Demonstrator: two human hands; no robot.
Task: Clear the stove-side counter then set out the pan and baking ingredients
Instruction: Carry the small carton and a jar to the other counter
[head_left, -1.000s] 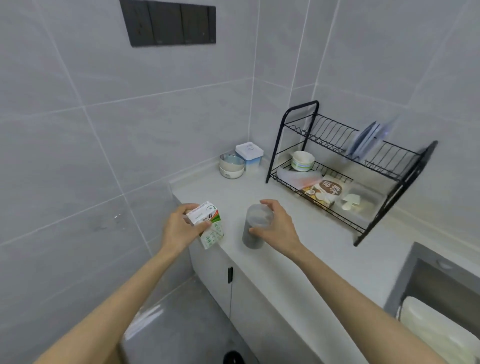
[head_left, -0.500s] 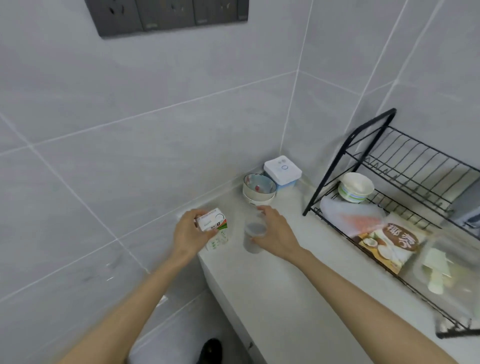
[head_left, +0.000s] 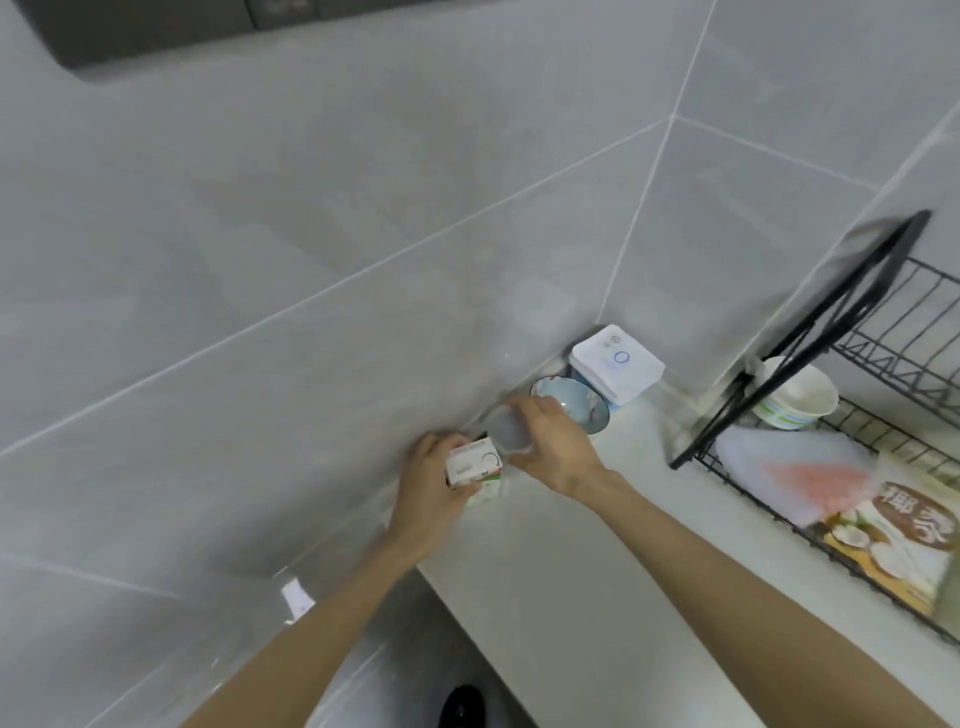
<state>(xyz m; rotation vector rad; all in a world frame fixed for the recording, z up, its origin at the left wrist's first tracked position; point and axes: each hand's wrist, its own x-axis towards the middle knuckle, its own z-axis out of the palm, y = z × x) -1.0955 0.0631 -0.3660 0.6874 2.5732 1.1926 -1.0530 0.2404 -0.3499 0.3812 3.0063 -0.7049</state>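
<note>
Just left of the blue ceramic bowl (head_left: 571, 410) on the white counter (head_left: 597, 571), the right hand (head_left: 553, 447) curls round a translucent grey plastic cup (head_left: 511, 434). Further left, the left hand (head_left: 431, 499) grips a small white carton (head_left: 475, 465).

A blue bowl (head_left: 576, 410) sat in the corner of the grey tiled wall (head_left: 311, 208), just beside a flat white box (head_left: 618, 364) with a blue ring on its lid. To the right stood a black wire rack (head_left: 810, 332), its lower shelf holding a white bowl with green stripes (head_left: 800, 395) and a pink-and-white cloth (head_left: 795, 467). A dark socket panel (head_left: 156, 26) ran along the top edge, and a black shoe (head_left: 462, 706) showed on the floor below.
</note>
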